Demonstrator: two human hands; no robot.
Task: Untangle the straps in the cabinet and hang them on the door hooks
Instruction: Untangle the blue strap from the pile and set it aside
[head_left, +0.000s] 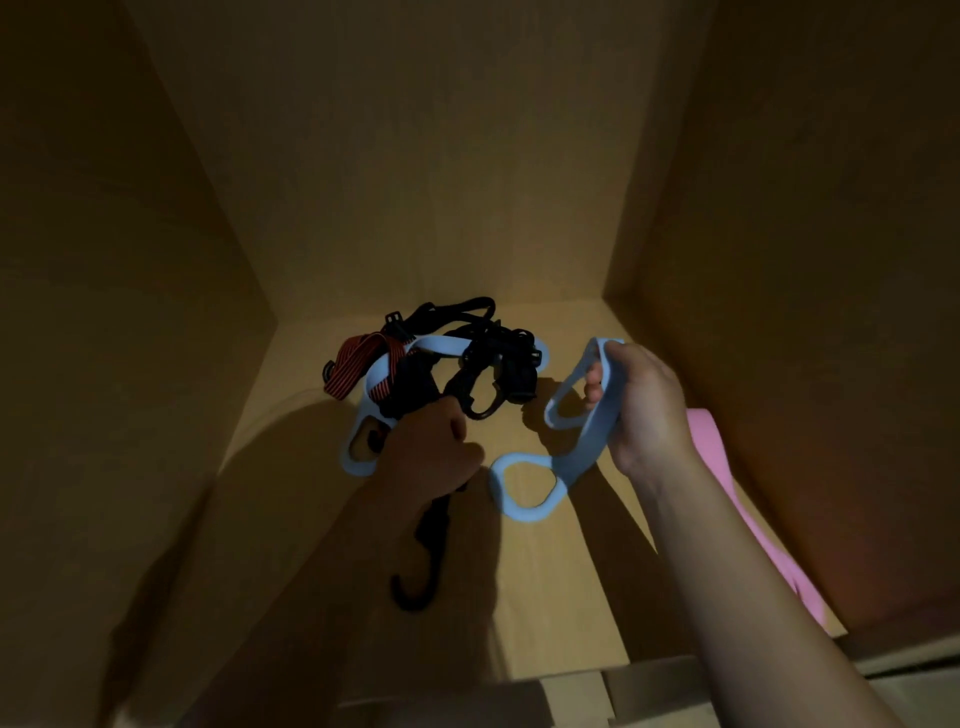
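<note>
black strap partly under left hand

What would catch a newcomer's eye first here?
A knot of black straps with a red-and-black striped cord lies at the back of the dim wooden cabinet. The right hand grips a pale blue looped rubber strap at right; the left hand holds a black hooked cord in front.

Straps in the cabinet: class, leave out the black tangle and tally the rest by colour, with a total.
Light blue straps: 2
Red-and-black striped strap: 1
Pink strap: 1
Total: 4
</note>
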